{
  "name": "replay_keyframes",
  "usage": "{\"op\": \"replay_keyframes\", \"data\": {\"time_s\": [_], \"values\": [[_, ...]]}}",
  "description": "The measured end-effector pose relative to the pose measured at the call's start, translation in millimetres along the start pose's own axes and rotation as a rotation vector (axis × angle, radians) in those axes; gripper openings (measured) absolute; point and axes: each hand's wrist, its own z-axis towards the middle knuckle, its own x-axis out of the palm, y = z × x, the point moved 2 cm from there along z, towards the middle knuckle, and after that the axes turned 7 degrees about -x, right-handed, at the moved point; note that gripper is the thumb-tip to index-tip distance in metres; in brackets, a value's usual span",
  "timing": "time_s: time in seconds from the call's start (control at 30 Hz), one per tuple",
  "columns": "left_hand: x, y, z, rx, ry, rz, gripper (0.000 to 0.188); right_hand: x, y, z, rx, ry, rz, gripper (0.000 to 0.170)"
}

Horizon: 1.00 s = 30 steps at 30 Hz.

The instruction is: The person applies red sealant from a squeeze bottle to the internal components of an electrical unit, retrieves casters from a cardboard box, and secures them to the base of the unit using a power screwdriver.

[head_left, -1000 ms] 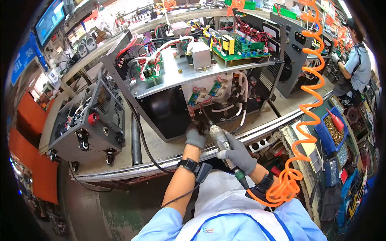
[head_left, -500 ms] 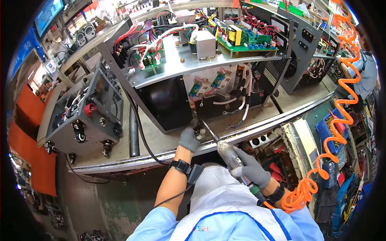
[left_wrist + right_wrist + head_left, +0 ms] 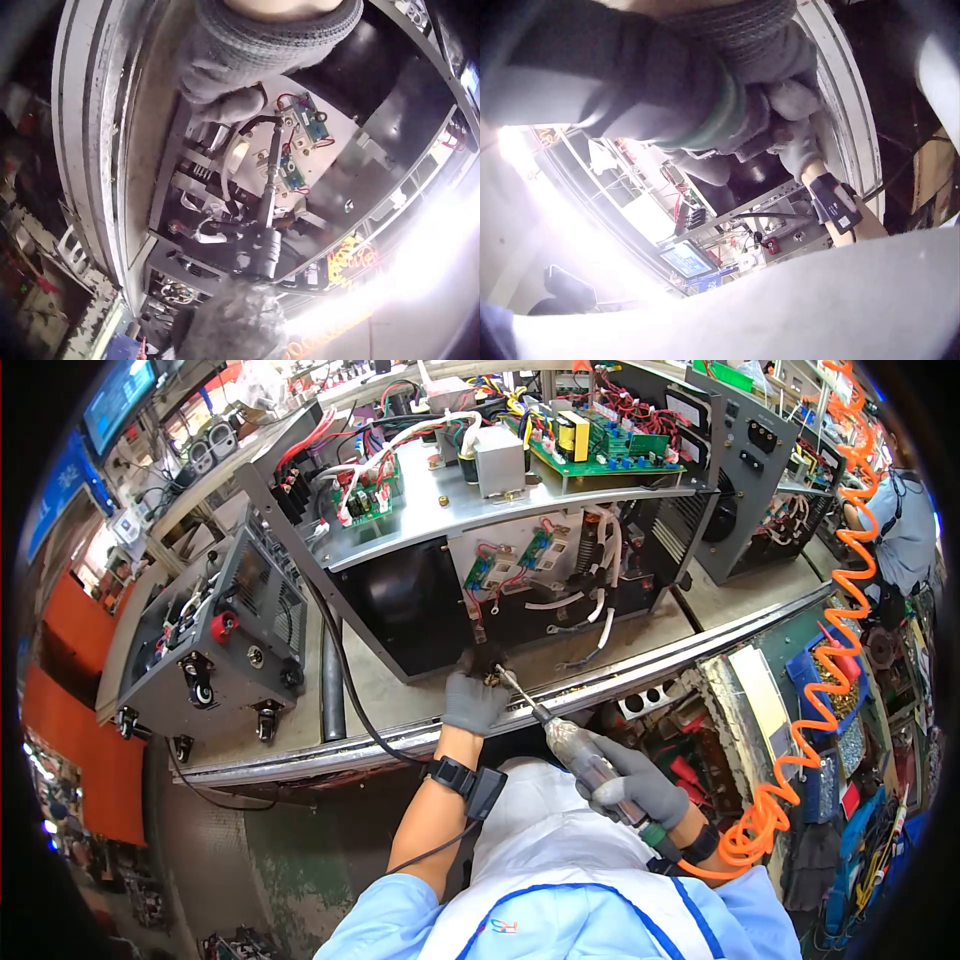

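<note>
My gloved right hand (image 3: 640, 780) grips a pneumatic screwdriver (image 3: 582, 752), its long bit slanting up and left. A coiled orange air hose (image 3: 765, 825) trails from its rear end. The bit's tip reaches the fingertips of my gloved left hand (image 3: 473, 700), where small brass-coloured screws (image 3: 491, 680) show between curled fingers. Both stand just in front of an open metal housing (image 3: 405, 610). Inside its lower bay are small green circuit boards (image 3: 535, 550) and loose cables with ring lugs (image 3: 608, 620). In the left wrist view the screwdriver bit (image 3: 271, 187) crosses before those boards.
A second grey unit with casters (image 3: 215, 670) lies at the left on the bench (image 3: 400, 725). More housings (image 3: 745, 470) stand at the right. Blue bins (image 3: 825, 680) of small parts sit low at the right. A black cable (image 3: 350, 700) hangs over the bench edge. Another person stands far right.
The right hand has drawn the screwdriver back, down and right from the housing. The left hand has come down slightly from the bay, and the bit tip now meets its fingertips.
</note>
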Motion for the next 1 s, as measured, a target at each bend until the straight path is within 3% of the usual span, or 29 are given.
{"op": "replay_keyframes", "data": {"time_s": [0.1,0.2,0.27,0.3,0.37,0.4,0.47,0.5,0.57,0.6,0.67,0.8,0.87,1.0], "values": [[-5,-2,0,0.07,-0.061,-0.113,0.022,2,3,-2,-0.011,-0.016,-0.031,0.085],[-20,-3,6,0.068,0.029,-0.203,0.022,2,6,-5,-0.002,-0.039,-0.049,0.086],[-20,-3,1,0.311,0.015,0.82,0.022,0,7,-7,-0.007,-0.054,-0.058,0.086],[-21,-5,0,0.312,0.014,0.82,0.022,-1,6,-8,-0.011,-0.052,-0.045,0.086],[-10,-2,-8,-0.007,0.082,0.003,0.022,-2,7,-9,-0.017,-0.05,-0.033,0.085],[-2,0,-12,-0.008,0.081,0.005,0.022,0,9,-10,-0.018,-0.057,-0.014,0.085],[5,4,-16,-0.019,-0.114,-0.037,0.022,0,10,-12,-0.02,-0.068,0.008,0.085],[-1,3,-13,-0.022,-0.114,-0.034,0.022,-1,11,-13,-0.011,-0.047,0.003,0.085],[-14,1,-6,0.025,-0.103,0.261,0.031,-3,12,-14,-0.004,-0.029,0.0,0.084],[-20,-1,-3,0.024,-0.103,0.262,0.031,-3,13,-13,0.005,-0.017,-0.016,0.084],[-18,-1,-2,-0.102,0.082,0.256,0.034,-5,12,-12,0.012,-0.005,-0.03,0.083],[-12,5,-4,-0.113,0.061,0.275,0.032,-7,6,-8,-0.001,-0.017,-0.019,0.081],[-4,12,-7,-0.072,-0.169,0.166,0.03,-8,4,-6,0.005,-0.016,-0.024,0.08],[8,22,-12,-0.06,-0.202,0.231,0.032,-8,-2,0,-0.005,-0.004,-0.033,0.079]]}}
